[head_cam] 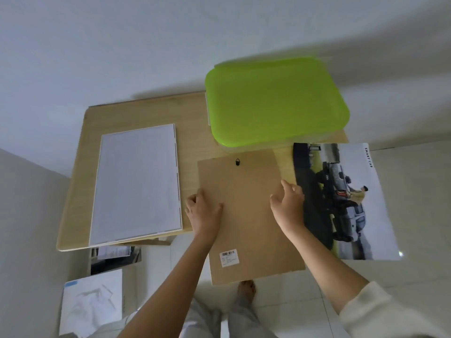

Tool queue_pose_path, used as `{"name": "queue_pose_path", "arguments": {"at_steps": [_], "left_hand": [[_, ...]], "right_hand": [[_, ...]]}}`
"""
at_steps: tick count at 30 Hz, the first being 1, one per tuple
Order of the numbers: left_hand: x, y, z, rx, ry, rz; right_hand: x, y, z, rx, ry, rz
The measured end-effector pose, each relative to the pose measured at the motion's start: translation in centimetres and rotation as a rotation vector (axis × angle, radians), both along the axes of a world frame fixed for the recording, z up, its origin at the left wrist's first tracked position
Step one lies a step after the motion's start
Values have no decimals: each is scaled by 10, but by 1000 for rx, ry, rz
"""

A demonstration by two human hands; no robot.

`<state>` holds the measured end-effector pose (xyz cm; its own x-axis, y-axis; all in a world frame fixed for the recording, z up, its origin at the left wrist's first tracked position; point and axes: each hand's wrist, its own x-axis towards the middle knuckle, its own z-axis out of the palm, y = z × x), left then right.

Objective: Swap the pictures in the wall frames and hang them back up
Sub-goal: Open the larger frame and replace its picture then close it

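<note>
Pale wooden table [81,181] against a white wall carries a brown backing board [244,215], which overhangs its near edge. The left hand [203,211] curls round the board's left edge; the right hand [288,203] grips its right edge with bent fingers. A car picture [353,203] lies just right of the board, a white frame [136,181] to its left, and a green-lidded box [275,101] behind it.

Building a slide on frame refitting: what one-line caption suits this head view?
Left hand and right hand hold a brown backing board between white frame and car poster.
</note>
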<state>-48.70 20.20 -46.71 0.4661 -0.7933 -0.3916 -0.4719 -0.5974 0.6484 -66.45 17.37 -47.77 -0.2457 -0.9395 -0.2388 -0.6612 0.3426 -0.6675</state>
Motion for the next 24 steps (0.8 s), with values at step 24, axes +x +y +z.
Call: {"name": "queue_pose_path", "arguments": {"at_steps": [24], "left_hand": [[189,27,34,-371,457,334]], "right_hand": [[145,-10,33,-88,-437,129]]}}
